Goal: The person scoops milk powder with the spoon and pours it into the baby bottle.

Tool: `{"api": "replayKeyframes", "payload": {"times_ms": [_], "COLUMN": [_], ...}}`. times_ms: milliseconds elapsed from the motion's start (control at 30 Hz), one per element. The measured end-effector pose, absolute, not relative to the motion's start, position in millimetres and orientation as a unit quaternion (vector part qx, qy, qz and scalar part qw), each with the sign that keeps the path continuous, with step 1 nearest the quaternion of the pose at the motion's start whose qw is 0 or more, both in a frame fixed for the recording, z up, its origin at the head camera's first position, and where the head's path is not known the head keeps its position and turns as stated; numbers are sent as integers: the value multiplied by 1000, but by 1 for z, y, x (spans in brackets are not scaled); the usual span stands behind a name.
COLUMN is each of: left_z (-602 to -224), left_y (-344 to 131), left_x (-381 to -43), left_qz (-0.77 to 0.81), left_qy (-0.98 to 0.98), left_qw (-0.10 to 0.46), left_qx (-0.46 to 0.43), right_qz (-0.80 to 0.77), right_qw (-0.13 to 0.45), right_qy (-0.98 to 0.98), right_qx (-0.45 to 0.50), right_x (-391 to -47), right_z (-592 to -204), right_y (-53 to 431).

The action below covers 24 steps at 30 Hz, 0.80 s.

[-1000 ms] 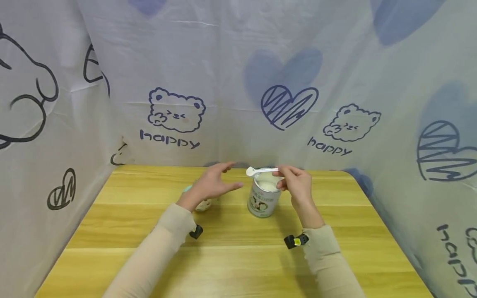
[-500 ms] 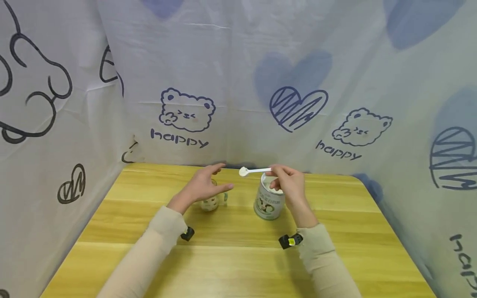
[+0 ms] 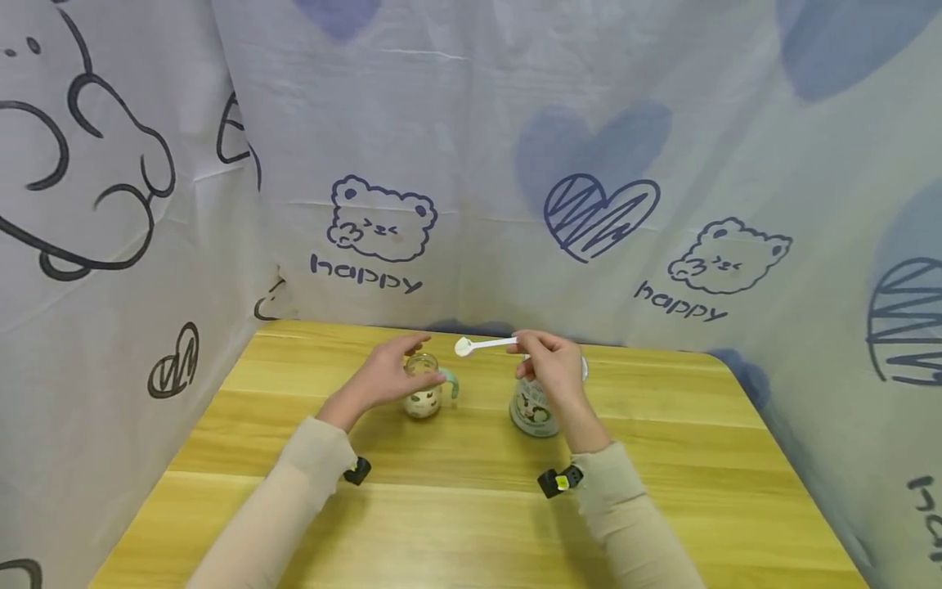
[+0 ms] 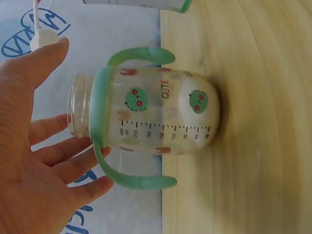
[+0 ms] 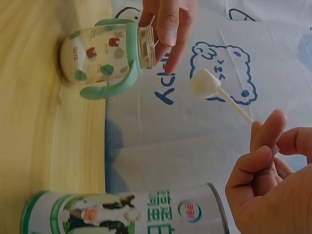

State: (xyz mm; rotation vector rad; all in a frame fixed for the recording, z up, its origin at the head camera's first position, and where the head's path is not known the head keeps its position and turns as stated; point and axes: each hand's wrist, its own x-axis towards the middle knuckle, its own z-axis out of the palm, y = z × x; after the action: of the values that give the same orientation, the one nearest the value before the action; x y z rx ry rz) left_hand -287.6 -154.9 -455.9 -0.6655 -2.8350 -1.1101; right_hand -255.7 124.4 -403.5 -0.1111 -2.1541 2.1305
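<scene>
My right hand (image 3: 557,375) pinches the handle of a white measuring scoop (image 3: 465,347) heaped with white powder (image 5: 204,84). The scoop is held level in the air, between the can and the bottle. A clear baby bottle (image 4: 146,109) with green side handles and an uncapped neck stands upright on the table, white contents in its lower part. Around the bottle's neck, my left hand (image 3: 386,372) is spread with thumb and fingers apart; whether a fingertip touches it I cannot tell. Below my right hand stands a milk powder can (image 3: 531,411) with a cow picture.
The wooden table (image 3: 456,507) ends at the back against a printed cloth (image 3: 486,164) with bears and hearts. Cloth also hangs along the left and right sides. The can stands to the right of the bottle, with a gap between them.
My right hand has carried the loaded scoop left, from over the can toward the bottle. The left hand has shifted slightly, and the bottle shows more fully. The view has turned a little left.
</scene>
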Motion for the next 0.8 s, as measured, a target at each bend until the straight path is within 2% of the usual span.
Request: {"api": "replayKeyframes", "payload": {"times_ms": [800], "left_z": [-473], "left_y": [-173], "left_x": [-280], "left_qz": [-368], "left_qy": [-911], "left_qw": [1], "left_qx": [-185], "right_qz": [713], "right_qw": [40], "right_qy": [-700], "right_qx": [-8], "right_x": [-262], "right_z": [-408], "right_y": [96]}}
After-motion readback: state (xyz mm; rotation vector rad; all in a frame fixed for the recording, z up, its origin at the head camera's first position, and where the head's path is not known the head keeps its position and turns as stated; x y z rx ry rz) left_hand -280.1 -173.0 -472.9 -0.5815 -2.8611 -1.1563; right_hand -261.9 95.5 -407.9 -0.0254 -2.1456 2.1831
